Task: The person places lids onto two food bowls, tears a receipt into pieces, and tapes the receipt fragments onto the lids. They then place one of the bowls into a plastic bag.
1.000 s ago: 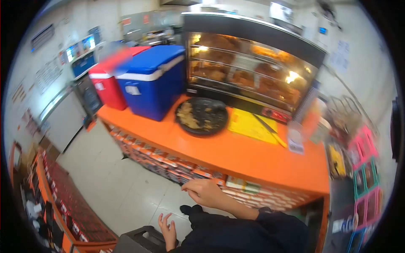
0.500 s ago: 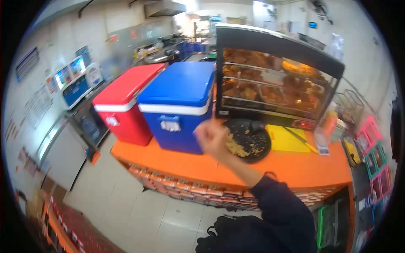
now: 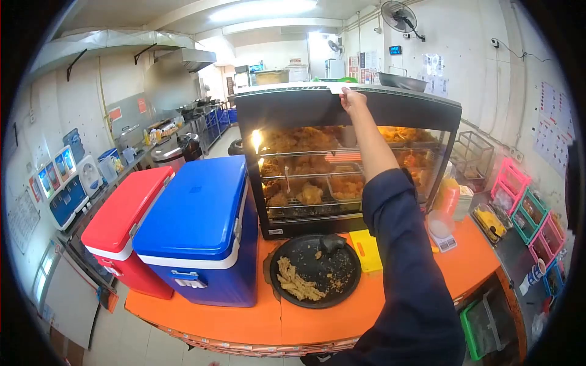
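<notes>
My right hand point(image 3: 353, 100) reaches up to the top front edge of a glass-fronted food warmer point(image 3: 293, 110), arm stretched out in a dark sleeve. Its fingers are closed on a small white piece point(image 3: 336, 89) that looks like paper or card, right at that edge. Behind the glass, fried food point(image 3: 310, 194) lies on lit racks. Below stands a round black pan point(image 3: 317, 256) with a heap of pale brown crumbs and strips point(image 3: 296, 282) in its left part. My left hand is out of view.
On the orange counter point(image 3: 244, 323), a blue cooler box point(image 3: 189, 213) and a red cooler box point(image 3: 125, 213) stand left of the pan. To its right lies a yellow cutting board point(image 3: 366, 251), partly behind my arm. Coloured baskets point(image 3: 511, 184) line the right side.
My right hand has risen from in front of the blue cooler box to the warmer's top edge. The view has tilted up and come closer to the counter.
</notes>
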The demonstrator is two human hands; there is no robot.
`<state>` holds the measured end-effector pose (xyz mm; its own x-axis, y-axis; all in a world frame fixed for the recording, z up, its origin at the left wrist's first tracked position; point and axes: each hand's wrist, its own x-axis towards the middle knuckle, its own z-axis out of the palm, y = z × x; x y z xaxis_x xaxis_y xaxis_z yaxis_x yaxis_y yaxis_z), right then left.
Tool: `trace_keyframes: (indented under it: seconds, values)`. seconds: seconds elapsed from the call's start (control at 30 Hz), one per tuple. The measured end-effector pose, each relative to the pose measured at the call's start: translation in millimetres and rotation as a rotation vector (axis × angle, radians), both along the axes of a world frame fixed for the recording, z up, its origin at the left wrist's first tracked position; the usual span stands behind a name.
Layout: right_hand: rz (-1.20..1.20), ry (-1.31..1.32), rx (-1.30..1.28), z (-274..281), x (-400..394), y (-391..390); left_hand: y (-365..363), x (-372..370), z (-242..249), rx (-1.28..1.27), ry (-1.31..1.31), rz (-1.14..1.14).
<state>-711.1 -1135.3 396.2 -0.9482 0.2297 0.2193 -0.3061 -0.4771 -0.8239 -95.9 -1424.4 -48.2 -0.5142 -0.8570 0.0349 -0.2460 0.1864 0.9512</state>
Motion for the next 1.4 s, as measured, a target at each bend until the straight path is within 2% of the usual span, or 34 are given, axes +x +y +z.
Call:
trace_keyframes:
  seconds: [0.03, 0.07, 0.1, 0.13, 0.17, 0.2, 0.23, 0.27, 0.3, 0.37, 0.4, 0.5, 0.53, 0.57, 0.7, 0.77, 0.9, 0.97, 1.07, 1.2, 1.3, 1.4]
  values:
    - [-0.059, 0.062, 0.004, -3.2, 0.4, 1.3, -3.3, -28.6, -7.0, -0.084, 0.012, -0.152]
    - [-0.126, 0.115, 0.009, -11.8, 3.7, 6.3, 19.1, -61.1, 26.4, -0.033, 0.115, -0.27]
    - [-0.108, 0.214, 0.006, -26.9, 23.6, 10.2, 19.0, -100.1, 24.5, -0.097, 0.197, -0.39]
    - [-0.143, 0.333, 0.123, -48.3, 52.8, 17.5, 37.3, -125.6, 23.0, -0.124, 0.299, -0.489]
    - [-0.199, 0.436, 0.277, -71.4, 107.9, 22.8, 60.1, -149.9, 57.7, -0.21, 0.311, -0.615]
    - [-0.214, 0.443, 0.333, -101.5, 150.0, 30.8, 83.0, -169.8, 87.2, -0.269, 0.351, -0.726]
    - [-0.246, 0.608, 0.305, -130.1, 202.5, 34.2, 106.9, -185.7, 114.9, -0.241, 0.435, -0.864]
    - [-0.196, 0.438, 0.42, -152.6, 261.1, 50.1, 131.6, -197.8, 137.4, -0.127, 0.557, -0.989]
    - [-0.116, 0.306, 0.372, -174.2, 309.6, 62.7, 157.8, -206.7, 156.5, 0.032, 0.693, -1.104]
    - [-0.133, 0.266, 0.237, -208.5, 383.0, 85.6, 213.6, -208.5, 200.9, 0.226, 0.73, -1.362]
    - [-0.191, 0.265, 0.211, -222.7, 410.5, 101.6, 238.0, -206.6, 207.6, 0.289, 0.676, -1.482]
    - [-0.33, 0.141, 0.138, -242.7, 482.0, 149.6, 322.5, -185.8, 208.0, 0.359, 0.571, -1.596]
    - [-0.444, 0.16, 0.195, -252.3, 498.6, 169.8, 351.2, -176.6, 206.1, 0.386, 0.512, -1.619]
    - [-0.557, 0.181, 0.258, -259.5, 513.8, 191.1, 380.8, -164.9, 203.7, 0.539, 0.519, -1.601]
    - [-0.792, 0.147, 0.416, -267.7, 574.8, 292.6, 497.3, -125.4, 187.7, 0.707, 0.372, -1.725]
    - [-0.905, 0.04, 0.688, -268.2, 607.2, 356.4, 560.6, -106.8, 176.4, 0.75, 0.358, -1.843]
    - [-1.03, -0.203, 0.764, -250.8, 671.4, 468.6, 691.0, -69.3, 168.1, 0.832, 0.337, -2.032]
    - [-1.129, -0.308, 0.9, -244.2, 693.1, 520.7, 749.0, -54.0, 172.4, 0.826, 0.3, -2.101]
    - [-1.266, -0.279, 0.963, -239.3, 701.9, 590.0, 821.1, -43.8, 173.0, 0.82, 0.232, -2.183]
    - [-1.261, -0.289, 0.982, -249.8, 702.0, 673.3, 910.5, -49.8, 162.6, 0.69, 0.316, -2.274]
    - [-1.284, -0.365, 0.993, -261.3, 691.1, 735.9, 981.7, -63.1, 144.8, 0.732, 0.363, -2.3]
    - [-1.272, -0.488, 0.906, -263.3, 671.6, 804.3, 1058.7, -85.0, 133.1, 0.655, 0.394, -2.353]
